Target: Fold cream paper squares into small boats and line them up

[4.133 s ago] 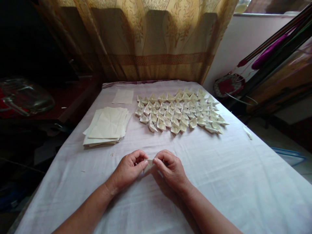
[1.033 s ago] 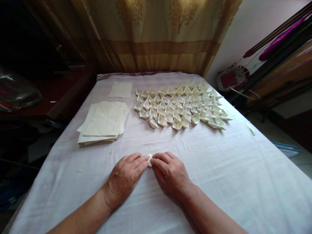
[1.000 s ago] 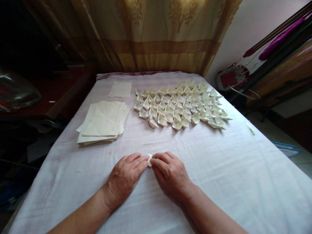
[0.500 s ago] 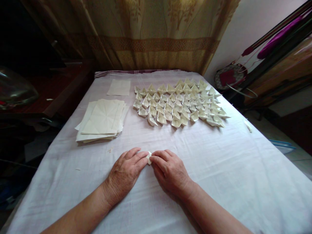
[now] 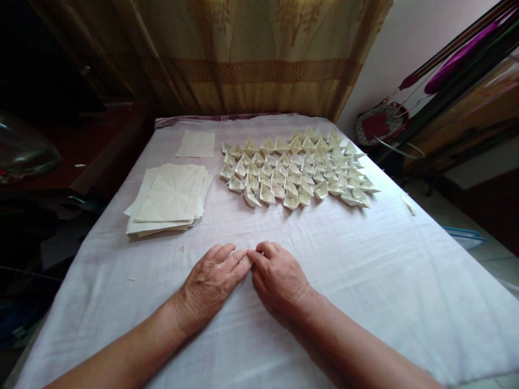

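My left hand (image 5: 211,281) and my right hand (image 5: 279,278) rest side by side on the white cloth (image 5: 365,259), fingertips meeting. They press on a small folded paper piece (image 5: 249,262), of which only a sliver shows between the fingers. Farther back lie several small cream folded paper shapes (image 5: 298,170) set out in rows. A stack of creased cream sheets (image 5: 170,197) sits to the left of them, with a single sheet (image 5: 197,144) behind it.
A patterned curtain (image 5: 251,59) hangs behind the covered surface. A glass vessel (image 5: 24,148) stands on dark furniture at the left. At the right are a red round bag (image 5: 377,124) and leaning rods. A paper scrap (image 5: 407,204) lies near the right edge.
My hands have lowered from holding the piece up to pressing it flat on the cloth, and the paper is now almost covered. The view has tilted slightly downward.
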`<action>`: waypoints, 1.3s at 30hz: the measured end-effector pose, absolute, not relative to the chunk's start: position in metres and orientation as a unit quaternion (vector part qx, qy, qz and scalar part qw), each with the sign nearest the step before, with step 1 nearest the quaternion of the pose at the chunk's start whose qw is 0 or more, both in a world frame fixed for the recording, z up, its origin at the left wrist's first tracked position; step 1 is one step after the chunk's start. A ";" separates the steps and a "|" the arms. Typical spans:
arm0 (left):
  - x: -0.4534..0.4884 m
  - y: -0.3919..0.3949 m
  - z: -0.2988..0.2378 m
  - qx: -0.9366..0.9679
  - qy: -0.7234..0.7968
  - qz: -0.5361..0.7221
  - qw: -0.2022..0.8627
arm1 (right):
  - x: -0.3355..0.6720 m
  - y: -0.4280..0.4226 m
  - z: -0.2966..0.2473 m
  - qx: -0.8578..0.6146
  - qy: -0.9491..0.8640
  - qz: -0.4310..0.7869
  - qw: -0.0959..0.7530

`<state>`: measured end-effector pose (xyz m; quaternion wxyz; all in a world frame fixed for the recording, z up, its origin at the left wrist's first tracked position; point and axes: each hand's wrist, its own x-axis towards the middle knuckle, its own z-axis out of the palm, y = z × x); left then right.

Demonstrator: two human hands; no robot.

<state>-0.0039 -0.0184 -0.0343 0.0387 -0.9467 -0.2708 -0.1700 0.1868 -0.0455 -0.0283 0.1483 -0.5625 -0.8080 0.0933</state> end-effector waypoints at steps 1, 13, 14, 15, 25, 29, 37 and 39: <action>-0.004 -0.017 -0.034 -0.949 -0.266 -0.166 0.038 | 0.188 -0.045 -0.028 -0.560 -0.811 0.096 0.141; -0.021 -0.010 -0.030 -0.964 -0.233 -0.130 -0.008 | 0.211 -0.060 -0.033 -0.447 -0.844 0.111 0.273; -0.022 -0.010 -0.029 -0.965 -0.230 -0.121 -0.013 | 0.211 -0.060 -0.033 -0.445 -0.846 0.113 0.270; -0.022 -0.009 -0.029 -0.967 -0.227 -0.115 -0.016 | 0.211 -0.059 -0.032 -0.443 -0.848 0.114 0.268; -0.023 -0.010 -0.023 -0.968 -0.225 -0.109 -0.018 | 0.210 -0.058 -0.030 -0.467 -0.838 0.142 0.243; -0.020 -0.011 -0.024 -0.971 -0.213 -0.113 0.003 | 0.208 -0.057 -0.029 -0.465 -0.841 0.138 0.239; -0.007 -0.019 -0.031 -0.966 -0.216 -0.127 0.070 | 0.201 -0.051 -0.029 -0.477 -0.853 0.095 0.188; -0.010 -0.018 -0.031 -0.966 -0.228 -0.119 0.039 | 0.202 -0.051 -0.031 -0.472 -0.855 0.088 0.196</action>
